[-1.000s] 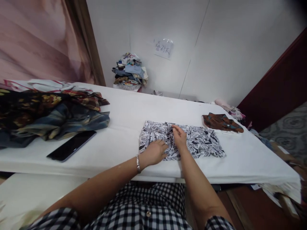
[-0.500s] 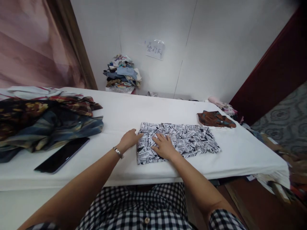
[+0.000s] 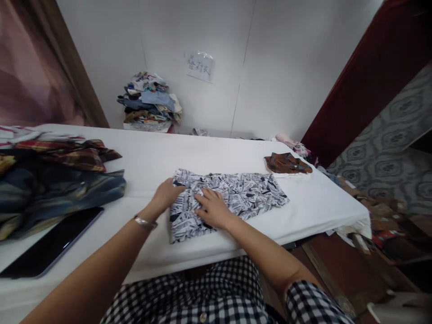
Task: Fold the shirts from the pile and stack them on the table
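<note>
My right hand (image 3: 212, 209) lies palm down with its fingers spread on the black-and-white printed garment (image 3: 251, 191), pressing on it and gripping nothing that I can see. My left hand (image 3: 165, 194) is at the garment's left edge, thumb over the cloth and fingers curled out of sight; I cannot tell whether it pinches a fold there. The garment lies lengthwise in front of me near the front of the bench (image 3: 151, 153), flatter at the left and more rumpled to the right. I judge it light, soft and limp, not fragile, apt to crease or slide if dragged; the left edge, taken near its corners, looks the best hold, with a flat palm steadying the middle. Beyond, a brown garment (image 3: 286, 163) lies to the right, and a dark phone (image 3: 50, 245) and loose clothes (image 3: 67, 184) to the left.
</note>
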Demonstrator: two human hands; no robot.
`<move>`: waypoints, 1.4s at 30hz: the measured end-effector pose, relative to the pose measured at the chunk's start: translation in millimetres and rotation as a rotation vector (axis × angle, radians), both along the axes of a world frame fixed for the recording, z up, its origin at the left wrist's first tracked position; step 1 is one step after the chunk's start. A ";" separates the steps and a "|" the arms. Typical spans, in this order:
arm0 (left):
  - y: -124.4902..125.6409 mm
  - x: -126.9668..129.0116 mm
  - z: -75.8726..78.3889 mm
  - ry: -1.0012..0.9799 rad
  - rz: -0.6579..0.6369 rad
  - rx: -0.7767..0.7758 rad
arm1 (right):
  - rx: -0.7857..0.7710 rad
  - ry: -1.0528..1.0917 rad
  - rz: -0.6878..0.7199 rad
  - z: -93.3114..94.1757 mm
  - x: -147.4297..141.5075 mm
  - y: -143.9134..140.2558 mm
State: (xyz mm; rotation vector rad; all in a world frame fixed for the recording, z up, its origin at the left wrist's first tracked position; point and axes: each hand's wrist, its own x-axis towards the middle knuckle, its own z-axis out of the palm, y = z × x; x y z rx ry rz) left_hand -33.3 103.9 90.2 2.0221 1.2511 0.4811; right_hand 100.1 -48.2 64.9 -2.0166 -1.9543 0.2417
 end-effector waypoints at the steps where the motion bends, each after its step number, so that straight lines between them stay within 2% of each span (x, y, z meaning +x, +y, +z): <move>1: 6.1 -12.7 2.8 0.041 0.034 0.033 | 0.011 0.007 0.038 3.1 -7.6 2.8; 4: 20.9 -51.0 4.4 0.180 0.125 0.104 | 0.083 0.084 0.118 9.6 -31.4 12.0; 6: 25.0 -70.5 1.3 0.210 0.132 0.095 | 0.142 0.176 0.124 9.0 -45.0 19.2; 8: 25.2 -80.9 -1.1 0.196 0.129 0.073 | 0.117 0.298 0.134 4.1 -54.4 27.3; 10: 22.9 -80.6 1.1 0.166 0.148 0.048 | 0.035 0.474 0.141 -2.3 -57.5 34.7; 12: 17.5 -69.2 9.5 0.097 0.162 0.002 | 0.001 0.695 0.114 -5.9 -53.1 38.1; 15: 0.1 -34.1 30.0 -0.105 0.116 -0.138 | 0.090 1.012 0.016 -2.2 -31.4 29.3; 17: -16.1 -5.1 42.2 -0.271 -0.050 -0.293 | 0.173 1.139 -0.053 2.5 -7.9 13.8; 19: -30.4 20.4 47.8 -0.409 -0.295 -0.418 | 0.256 1.195 -0.160 3.3 19.8 -6.3; 21: -38.4 36.5 44.2 -0.442 -0.423 -0.379 | 0.297 1.221 -0.313 -1.8 46.9 -27.3; 23: -40.5 41.1 31.3 -0.334 -0.384 -0.204 | 0.300 1.256 -0.455 -11.5 67.8 -45.2; 25: -41.4 37.1 11.8 -0.168 -0.317 -0.018 | 0.290 1.293 -0.532 -22.4 79.1 -56.8; 29: -53.1 22.0 -28.3 -0.004 -0.344 0.221 | 0.271 1.218 -0.524 -35.0 77.8 -55.8; 32: -64.3 17.9 -46.7 0.017 -0.380 0.369 | 0.279 0.958 -0.437 -33.8 71.9 -41.5; 35: -69.3 22.4 -52.3 0.031 -0.382 0.511 | 0.392 0.695 -0.393 -28.6 72.3 -27.4; 38: -72.3 34.5 -50.4 0.072 -0.407 0.580 | 0.522 0.563 -0.365 -27.1 81.7 -19.3; 40: -75.0 45.3 -49.5 0.101 -0.444 0.605 | 0.518 0.498 -0.398 -30.5 91.6 -17.1; 42: -77.7 55.9 -50.8 0.133 -0.504 0.617 | 0.433 0.449 -0.465 -36.4 101.8 -16.9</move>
